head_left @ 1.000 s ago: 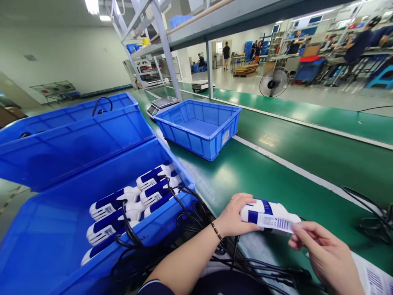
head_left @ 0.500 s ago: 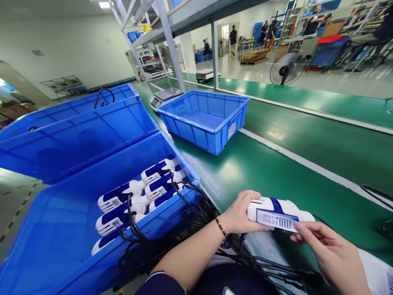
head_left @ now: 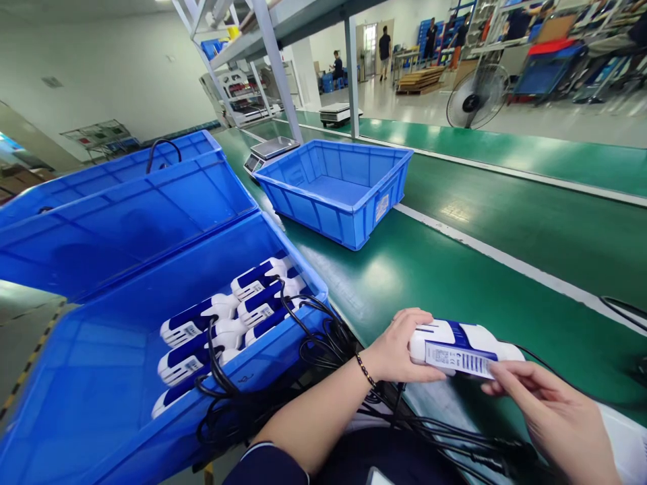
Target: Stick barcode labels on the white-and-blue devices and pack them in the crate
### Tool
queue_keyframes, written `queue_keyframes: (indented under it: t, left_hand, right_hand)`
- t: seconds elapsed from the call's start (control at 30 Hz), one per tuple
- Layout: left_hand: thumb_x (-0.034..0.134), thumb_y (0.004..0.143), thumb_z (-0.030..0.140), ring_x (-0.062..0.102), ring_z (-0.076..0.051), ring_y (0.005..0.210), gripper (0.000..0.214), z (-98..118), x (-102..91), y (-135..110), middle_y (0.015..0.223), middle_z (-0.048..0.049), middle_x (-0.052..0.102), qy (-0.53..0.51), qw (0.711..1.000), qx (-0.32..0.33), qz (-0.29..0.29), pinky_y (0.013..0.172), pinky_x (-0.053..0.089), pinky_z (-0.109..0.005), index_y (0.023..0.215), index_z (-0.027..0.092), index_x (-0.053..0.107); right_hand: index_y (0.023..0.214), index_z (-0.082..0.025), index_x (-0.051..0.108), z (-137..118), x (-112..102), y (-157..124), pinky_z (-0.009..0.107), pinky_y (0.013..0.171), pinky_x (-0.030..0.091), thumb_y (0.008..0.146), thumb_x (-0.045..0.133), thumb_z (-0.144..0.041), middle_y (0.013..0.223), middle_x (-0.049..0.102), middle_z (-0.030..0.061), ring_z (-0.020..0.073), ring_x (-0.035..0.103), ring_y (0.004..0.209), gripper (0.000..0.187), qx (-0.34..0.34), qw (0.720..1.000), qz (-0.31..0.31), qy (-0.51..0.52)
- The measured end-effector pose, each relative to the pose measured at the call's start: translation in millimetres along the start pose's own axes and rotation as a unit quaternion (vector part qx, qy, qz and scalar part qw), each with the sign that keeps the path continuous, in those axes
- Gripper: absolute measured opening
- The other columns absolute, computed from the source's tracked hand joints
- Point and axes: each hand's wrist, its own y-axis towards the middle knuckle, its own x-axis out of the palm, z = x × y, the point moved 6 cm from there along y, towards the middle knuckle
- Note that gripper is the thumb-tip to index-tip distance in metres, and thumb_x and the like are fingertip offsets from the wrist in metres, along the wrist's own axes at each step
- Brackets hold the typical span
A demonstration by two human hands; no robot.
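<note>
My left hand is wrapped round one end of a white-and-blue corded device above the green surface. A printed white label lies along the device's near side. At its right end my right hand pinches the label between thumb and fingers, close to the device's narrower end. How firmly the label sticks to the casing I cannot tell. To the left, several similar devices lie in rows inside a blue bin, with black cords hanging over its near edge.
Ahead on the green belt stands another blue bin, with a scale behind it. A further blue bin rests tilted at the left. Shelf posts rise beyond; a fan stands across the aisle.
The view has shifted slightly. The device has turned a little, showing more of the label's print. Both hands keep nearly the same positions on the device and label.
</note>
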Motion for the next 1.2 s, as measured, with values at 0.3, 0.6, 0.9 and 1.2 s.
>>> queue_keyframes:
  t: [0.3,0.6,0.9,1.2]
  left_hand:
    - [0.074,0.055,0.052,0.041,-0.028,0.12,0.082,1.5,-0.1,0.0,0.121,-0.0156,0.047,-0.003,1.0,-0.008,-0.01,0.103,0.036,-0.046,0.12,0.015,0.042]
    - [0.058,0.074,0.043,0.044,-0.025,0.117,0.052,1.9,0.4,-0.3,0.118,-0.014,0.05,-0.008,1.0,-0.017,0.019,0.101,0.036,-0.044,0.116,0.015,0.044]
    - [0.05,0.08,0.039,0.046,-0.024,0.115,0.04,4.6,-0.4,0.1,0.116,-0.0126,0.052,-0.013,0.999,-0.024,0.032,0.1,0.037,-0.044,0.113,0.016,0.046]
    - [0.049,0.082,0.039,0.049,-0.023,0.111,0.037,2.1,-0.8,2.7,0.116,-0.0119,0.053,-0.001,0.999,-0.036,0.022,0.098,0.04,-0.043,0.111,0.017,0.047]
  right_hand:
    - [0.071,-0.018,0.066,4.3,2.2,1.6,0.024,0.054,0.052,0.061,0.065,-0.056,0.06,0.067,0.005,0.0199,0.063,0.058,0.039,0.01,1.0,0.003,0.012]
    - [0.071,-0.019,0.066,2.8,0.8,-0.8,0.023,0.055,0.05,0.058,0.064,-0.06,0.062,0.068,0.005,0.0182,0.062,0.058,0.044,0.043,0.999,0.003,0.0]
    - [0.071,-0.019,0.066,6.2,1.4,0.0,0.024,0.058,0.051,0.056,0.065,-0.06,0.062,0.068,0.0048,0.0192,0.063,0.06,0.044,0.053,0.999,-0.002,0.012]
    - [0.07,-0.02,0.065,-0.5,1.3,0.6,0.024,0.052,0.049,0.059,0.062,-0.058,0.059,0.066,0.0032,0.019,0.062,0.056,0.04,0.018,1.0,-0.003,-0.009]
